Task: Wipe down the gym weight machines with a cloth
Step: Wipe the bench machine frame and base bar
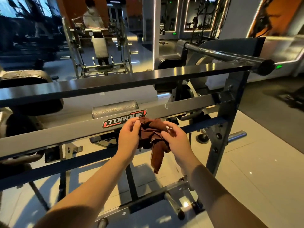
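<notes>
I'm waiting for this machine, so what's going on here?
A person holds a bunched brown cloth between the left hand and right hand, in front of the weight machine's grey crossbar with the Torque logo. One end of the cloth hangs loose. They seem to be gathering it; whether it touches the bar is unclear.

Cloth (151,134) between left hand (128,137) and right hand (176,140), before the crossbar (57,134).

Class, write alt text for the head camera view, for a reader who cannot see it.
The left hand and right hand hold a bunched brown cloth, one end hanging down, in front of a grey weight-machine crossbar bearing a TORQUE logo. Pale floor tiles show below, and more gym machines stand in the dim room behind.
</notes>
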{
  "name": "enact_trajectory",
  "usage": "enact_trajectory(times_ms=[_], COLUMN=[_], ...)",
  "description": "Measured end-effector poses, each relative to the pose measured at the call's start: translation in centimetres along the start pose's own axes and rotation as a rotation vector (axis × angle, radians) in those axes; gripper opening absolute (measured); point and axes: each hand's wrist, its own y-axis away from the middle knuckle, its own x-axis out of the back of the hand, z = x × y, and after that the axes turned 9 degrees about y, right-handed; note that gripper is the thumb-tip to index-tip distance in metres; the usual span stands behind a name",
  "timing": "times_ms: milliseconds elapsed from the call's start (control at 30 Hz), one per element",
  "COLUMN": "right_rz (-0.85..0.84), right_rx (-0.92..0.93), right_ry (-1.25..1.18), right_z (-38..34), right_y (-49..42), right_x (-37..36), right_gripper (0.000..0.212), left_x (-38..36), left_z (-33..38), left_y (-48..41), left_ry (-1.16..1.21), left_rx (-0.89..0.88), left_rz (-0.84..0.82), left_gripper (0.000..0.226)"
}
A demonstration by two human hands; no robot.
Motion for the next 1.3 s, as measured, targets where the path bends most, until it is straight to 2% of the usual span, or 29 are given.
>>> enact_trajectory(times_ms=[133, 267, 333, 400, 500, 600, 667, 800, 867, 967, 1100, 1200, 1300], right_rz=[0.123, 0.183, 0.191, 0.155, 0.084, 0.023, -0.029, -0.074, -0.006, 0.003, -0.181, -0.127, -0.147], right_rx=[-0.057, -0.090, -0.080, -0.067, -0.055, -0.040, -0.044, -0.016, 0.036, 0.111, 0.045, 0.044, 0.088], right_ry=[-0.034, -0.121, -0.134, -0.146, -0.173, -0.157, -0.179, -0.185, -0.045, 0.047, -0.093, -0.035, 0.029], right_z=[0.8, 1.2, 1.3, 1.1, 0.5, 0.2, -0.1, -0.6, -0.4, -0.2, -0.9, -0.8, -0.8], right_y=[0.5, 0.8, 0.7, 0.4, -0.5, -1.9, -2.8, -4.3, -5.2, -6.1, -6.2, -6.6, -6.9], right_x=[2.2, 3.6, 4.0, 4.3, 4.7, 5.5, 6.5, 9.1, 9.9, 10.0, 8.9, 7.9, 7.3], right_gripper=[0.026, 0.033, 0.034, 0.036, 0.039, 0.039, 0.039, 0.026, 0.018, 0.024, 0.019, 0.015, 0.015], left_x=[0.3, -0.2, -0.3, -0.7, -2.3, -4.9, -6.6, -9.1, -10.2, -11.8, -13.4, -14.1, -13.7], left_z=[-1.0, -1.8, -2.4, -2.8, -3.0, -2.4, -2.3, -2.5, -2.4, -1.9, -0.6, -0.2, -0.6], left_y=[-0.1, 0.4, 0.7, 1.0, 1.2, 1.2, 1.0, -0.2, -0.7, -1.3, -2.0, -2.1, -2.0], left_ry=[0.066, 0.056, -0.058, -0.187, -0.261, -0.117, -0.061, -0.150, -0.181, -0.154, 0.101, 0.165, 0.153], left_rx=[0.119, 0.174, 0.149, 0.090, 0.038, 0.082, 0.117, 0.015, -0.032, -0.059, 0.009, 0.053, 0.073], left_rz=[0.095, 0.062, 0.025, -0.083, -0.313, -0.449, -0.409, -0.168, -0.045, 0.066, 0.088, 0.092, 0.096], left_gripper=[0.025, 0.021, 0.020, 0.022, 0.027, 0.040, 0.033, 0.010, 0.010, 0.014, 0.017, 0.017, 0.018])
